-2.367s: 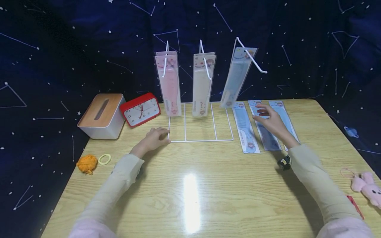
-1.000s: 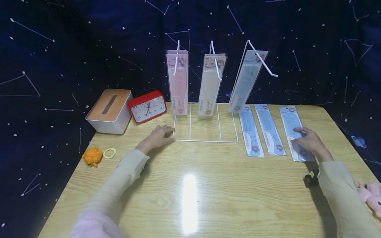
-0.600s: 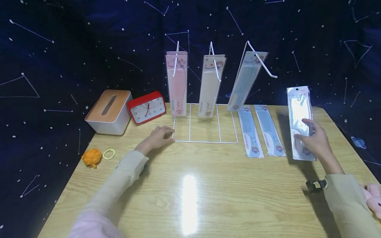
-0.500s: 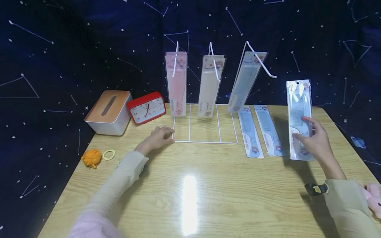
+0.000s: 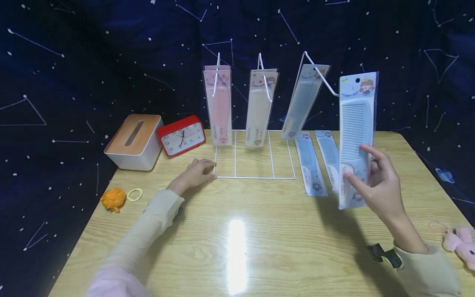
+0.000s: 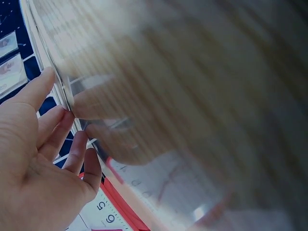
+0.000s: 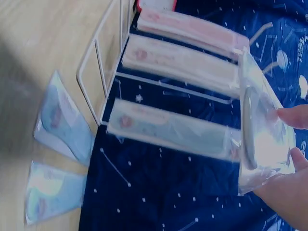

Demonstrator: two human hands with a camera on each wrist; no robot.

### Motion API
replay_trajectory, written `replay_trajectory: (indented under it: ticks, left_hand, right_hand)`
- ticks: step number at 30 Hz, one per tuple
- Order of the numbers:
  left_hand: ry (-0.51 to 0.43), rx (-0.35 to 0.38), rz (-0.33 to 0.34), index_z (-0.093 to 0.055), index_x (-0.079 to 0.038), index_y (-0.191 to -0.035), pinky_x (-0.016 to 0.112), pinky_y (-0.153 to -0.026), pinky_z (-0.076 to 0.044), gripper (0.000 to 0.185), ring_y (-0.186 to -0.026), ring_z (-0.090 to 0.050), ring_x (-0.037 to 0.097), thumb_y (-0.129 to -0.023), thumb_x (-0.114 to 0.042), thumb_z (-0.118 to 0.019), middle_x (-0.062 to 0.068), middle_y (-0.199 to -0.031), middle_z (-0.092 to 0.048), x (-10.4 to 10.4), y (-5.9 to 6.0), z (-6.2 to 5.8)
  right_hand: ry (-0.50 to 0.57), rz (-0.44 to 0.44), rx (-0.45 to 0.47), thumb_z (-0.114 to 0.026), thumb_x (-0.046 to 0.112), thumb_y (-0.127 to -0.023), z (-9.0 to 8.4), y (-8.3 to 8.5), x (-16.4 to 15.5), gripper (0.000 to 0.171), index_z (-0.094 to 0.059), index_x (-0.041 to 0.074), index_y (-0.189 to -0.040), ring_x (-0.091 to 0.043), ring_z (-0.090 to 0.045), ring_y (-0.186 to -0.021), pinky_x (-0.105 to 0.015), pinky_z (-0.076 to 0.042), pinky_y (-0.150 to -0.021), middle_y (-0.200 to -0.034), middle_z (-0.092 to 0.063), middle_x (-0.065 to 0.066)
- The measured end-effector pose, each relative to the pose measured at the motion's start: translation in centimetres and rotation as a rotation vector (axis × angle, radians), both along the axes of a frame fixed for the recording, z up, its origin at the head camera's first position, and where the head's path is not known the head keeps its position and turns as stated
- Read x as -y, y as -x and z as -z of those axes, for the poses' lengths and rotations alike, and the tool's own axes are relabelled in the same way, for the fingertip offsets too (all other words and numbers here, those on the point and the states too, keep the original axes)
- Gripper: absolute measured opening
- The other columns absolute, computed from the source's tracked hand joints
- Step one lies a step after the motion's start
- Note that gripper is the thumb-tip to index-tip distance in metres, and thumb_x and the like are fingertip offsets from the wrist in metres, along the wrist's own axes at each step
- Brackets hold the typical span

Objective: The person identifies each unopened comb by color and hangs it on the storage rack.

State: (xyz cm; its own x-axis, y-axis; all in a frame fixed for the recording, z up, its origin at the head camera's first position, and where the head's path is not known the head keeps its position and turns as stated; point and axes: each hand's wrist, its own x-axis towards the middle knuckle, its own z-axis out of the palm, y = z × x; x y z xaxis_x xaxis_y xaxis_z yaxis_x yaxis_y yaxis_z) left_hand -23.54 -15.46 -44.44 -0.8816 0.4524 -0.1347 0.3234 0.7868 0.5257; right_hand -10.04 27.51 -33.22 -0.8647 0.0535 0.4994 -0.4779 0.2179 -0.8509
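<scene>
The right hand (image 5: 378,185) pinches a packaged blue comb (image 5: 355,136) by its lower end, thumb in front and fingers behind, so the pack stands upright above the table (image 5: 237,243) with its hanging hole uppermost, just right of the tip of the rack's rightmost hook (image 5: 322,78); gripping low leaves the hole free. The left hand (image 5: 194,173) lies with relaxed fingers against the front left corner of the white wire rack (image 5: 256,176), gripping nothing, seemingly to steady the light frame. One blue comb pack (image 5: 302,101) already hangs on that hook, with cream (image 5: 259,108) and pink (image 5: 219,106) packs on the other two. Two more blue packs (image 5: 319,163) lie flat beside the rack's base. The glossy wooden table also carries a red clock (image 5: 180,135), a tissue box (image 5: 133,141), an orange pompom (image 5: 112,199), a hair tie (image 5: 135,194) and a pink plush toy (image 5: 460,241). A dark blue star-patterned cloth (image 5: 92,62) hangs behind.
</scene>
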Motion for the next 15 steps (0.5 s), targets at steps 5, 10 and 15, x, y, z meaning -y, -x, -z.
replay_trajectory:
  ticks: [5, 10, 15]
  left_hand:
    - [0.010, 0.009, -0.006, -0.048, -0.005, -0.138, 0.052, -0.108, -0.027, 0.056, -0.123, -0.038, 0.034, -0.091, -0.031, -0.063, 0.017, -0.145, -0.042, -0.1, 0.0, 0.0]
    - [0.016, 0.011, -0.014, -0.048, -0.006, -0.138, 0.052, -0.107, -0.027, 0.056, -0.122, -0.038, 0.034, -0.091, -0.031, -0.063, 0.017, -0.145, -0.042, -0.1, 0.0, -0.1]
    - [0.014, 0.018, -0.016, -0.048, -0.006, -0.139, 0.053, -0.107, -0.027, 0.056, -0.121, -0.038, 0.033, -0.091, -0.031, -0.063, 0.017, -0.145, -0.042, 0.0, 0.1, 0.0]
  right_hand:
    - [-0.170, 0.031, 0.044, -0.057, -0.026, -0.075, 0.8, -0.5, 1.1, 0.075, -0.040, 0.006, -0.141, 0.000, -0.053, -0.109, -0.008, -0.045, -0.080, -0.130, -0.047, 0.003]
    - [-0.207, 0.046, 0.057, -0.058, -0.025, -0.076, 1.6, -0.6, 1.3, 0.074, -0.039, 0.006, -0.141, 0.000, -0.052, -0.109, -0.008, -0.044, -0.081, -0.127, -0.047, 0.006]
    - [-0.185, 0.034, 0.060, -0.059, -0.025, -0.075, 2.0, -0.5, 1.3, 0.073, -0.039, 0.003, -0.140, 0.000, -0.054, -0.105, -0.008, -0.045, -0.080, -0.122, -0.050, 0.009]
